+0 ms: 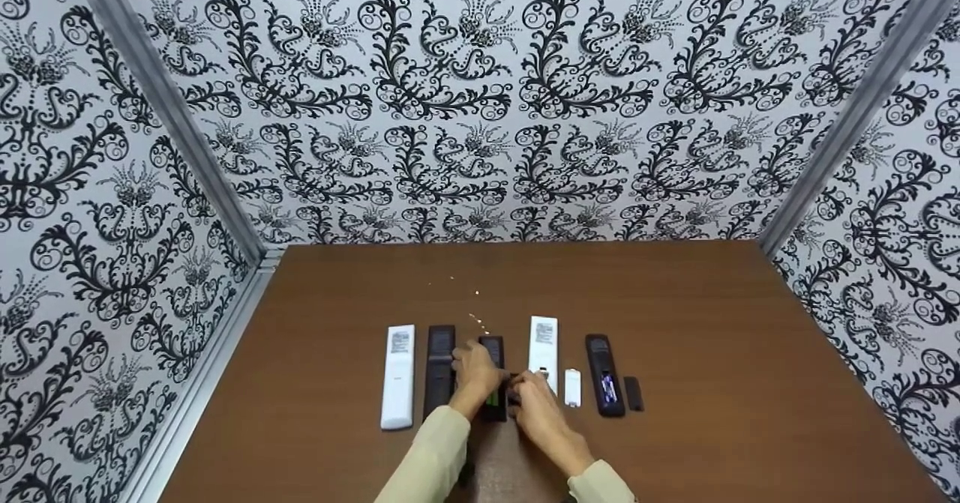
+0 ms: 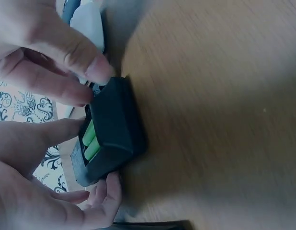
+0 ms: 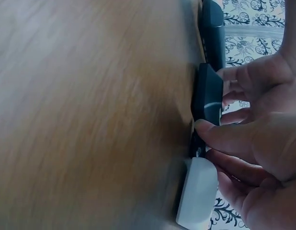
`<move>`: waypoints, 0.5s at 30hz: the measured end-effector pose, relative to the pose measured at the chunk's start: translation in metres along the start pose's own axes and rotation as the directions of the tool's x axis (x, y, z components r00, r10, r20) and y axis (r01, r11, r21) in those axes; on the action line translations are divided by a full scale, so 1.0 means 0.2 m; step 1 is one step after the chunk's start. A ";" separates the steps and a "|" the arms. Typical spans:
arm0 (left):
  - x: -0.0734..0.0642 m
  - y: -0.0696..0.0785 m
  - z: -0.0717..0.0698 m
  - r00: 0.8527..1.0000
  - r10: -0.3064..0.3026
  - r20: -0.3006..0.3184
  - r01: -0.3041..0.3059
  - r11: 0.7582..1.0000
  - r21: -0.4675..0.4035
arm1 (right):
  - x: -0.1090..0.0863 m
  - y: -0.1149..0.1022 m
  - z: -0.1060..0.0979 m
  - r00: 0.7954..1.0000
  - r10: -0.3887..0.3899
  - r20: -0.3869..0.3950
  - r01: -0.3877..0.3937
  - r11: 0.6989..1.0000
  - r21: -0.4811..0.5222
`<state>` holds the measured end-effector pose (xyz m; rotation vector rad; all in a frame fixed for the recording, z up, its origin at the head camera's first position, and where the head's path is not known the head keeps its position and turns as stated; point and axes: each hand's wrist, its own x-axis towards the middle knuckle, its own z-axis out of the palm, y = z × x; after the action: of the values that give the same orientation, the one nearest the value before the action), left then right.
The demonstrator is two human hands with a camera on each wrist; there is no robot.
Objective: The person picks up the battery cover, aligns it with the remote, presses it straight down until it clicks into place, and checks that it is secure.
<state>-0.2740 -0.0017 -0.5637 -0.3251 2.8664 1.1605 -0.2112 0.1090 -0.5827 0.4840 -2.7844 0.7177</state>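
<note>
A black remote control [image 1: 491,347] lies back up in the middle of the row, its battery compartment uncovered and green batteries [image 2: 92,141] side by side inside. My left hand [image 1: 476,372] grips this remote from its left, fingers around its edge in the left wrist view. Just right of the remote, my right hand [image 1: 536,407] pinches a small dark battery cover [image 3: 198,145] between thumb and fingers, mostly hidden by them. The right thumb is close to the remote's side. A white remote [image 1: 544,334] with an uncovered compartment lies partly behind the right hand.
Left of my hands lie a dark remote [image 1: 440,353] and a white remote [image 1: 397,383]. On the right are a white battery cover [image 1: 573,388], a dark remote [image 1: 600,360] with an uncovered compartment, and a dark cover [image 1: 634,393]. Patterned walls [image 1: 480,113] enclose the wooden table [image 1: 712,323].
</note>
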 end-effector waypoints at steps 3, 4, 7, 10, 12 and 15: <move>0.01 -0.01 -0.01 0.999 -0.006 0.039 0.006 1.000 -0.003 | -0.01 0.01 0.01 1.000 -0.023 -0.020 0.023 0.999 -0.025; 0.02 -0.01 -0.01 0.999 -0.002 0.048 0.002 1.000 0.001 | -0.01 0.01 0.02 0.999 -0.030 -0.027 0.029 0.999 -0.030; 0.03 -0.02 -0.02 0.998 0.024 0.064 -0.026 0.999 0.034 | -0.01 0.01 0.03 0.997 -0.059 -0.049 0.058 0.998 -0.038; 0.04 -0.02 -0.04 0.997 0.040 0.061 -0.043 0.998 0.053 | 0.00 0.02 0.03 0.996 -0.075 -0.056 0.073 0.996 -0.043; 0.04 -0.02 -0.04 0.997 0.035 0.062 -0.039 0.998 0.052 | 0.00 0.02 0.03 0.995 -0.082 -0.055 0.080 0.995 -0.054; 0.04 -0.03 -0.04 0.998 0.021 0.066 -0.023 0.999 0.039 | 0.00 0.02 0.03 0.996 -0.075 -0.038 0.073 0.996 -0.047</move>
<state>-0.2804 -0.0127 -0.5620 -0.2499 2.8394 1.0954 -0.2132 0.1093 -0.5885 0.5545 -2.7236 0.6388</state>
